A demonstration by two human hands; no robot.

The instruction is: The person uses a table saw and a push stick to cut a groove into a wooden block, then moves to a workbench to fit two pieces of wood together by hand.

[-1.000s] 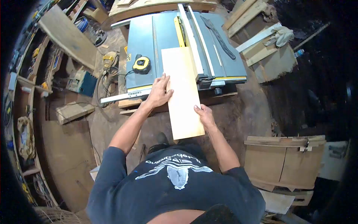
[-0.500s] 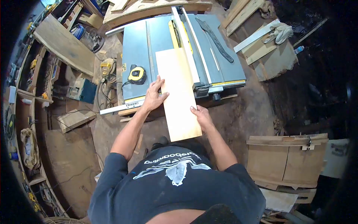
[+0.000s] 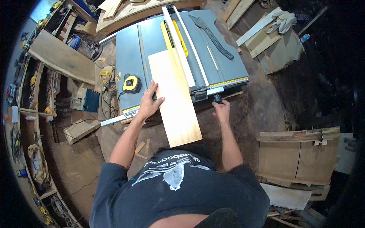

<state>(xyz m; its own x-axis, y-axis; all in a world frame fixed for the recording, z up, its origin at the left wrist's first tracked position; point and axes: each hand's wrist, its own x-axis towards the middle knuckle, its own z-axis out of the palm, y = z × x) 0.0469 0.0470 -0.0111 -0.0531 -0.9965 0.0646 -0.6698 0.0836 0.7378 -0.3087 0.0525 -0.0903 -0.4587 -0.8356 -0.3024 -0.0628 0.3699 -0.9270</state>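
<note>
A pale wooden board [image 3: 175, 102] lies on the blue-grey table saw top [image 3: 129, 49], its near end overhanging the front edge towards my body. Its right side runs along the saw's rip fence [image 3: 182, 57]. My left hand [image 3: 149, 104] holds the board's left edge, thumb over the top face and fingers along the side. Off the board, my right hand [image 3: 222, 111] is at the black knob [image 3: 217, 98] below the saw's front rail, fingers bent around it. Left of the board sits a yellow and black tape measure [image 3: 131, 83].
A black push stick [image 3: 213, 37] lies right of the fence. The yellow throat plate [image 3: 165, 36] shows beyond the board. Leaning at left is a wide plank [image 3: 62, 55], near a sander [image 3: 106, 74] with cords. Cabinet-like wooden panels [image 3: 298, 157] stand at right.
My right hand has let go of the board's near right edge and moved right to the knob. My left hand stays on the board. The view has shifted slightly.
</note>
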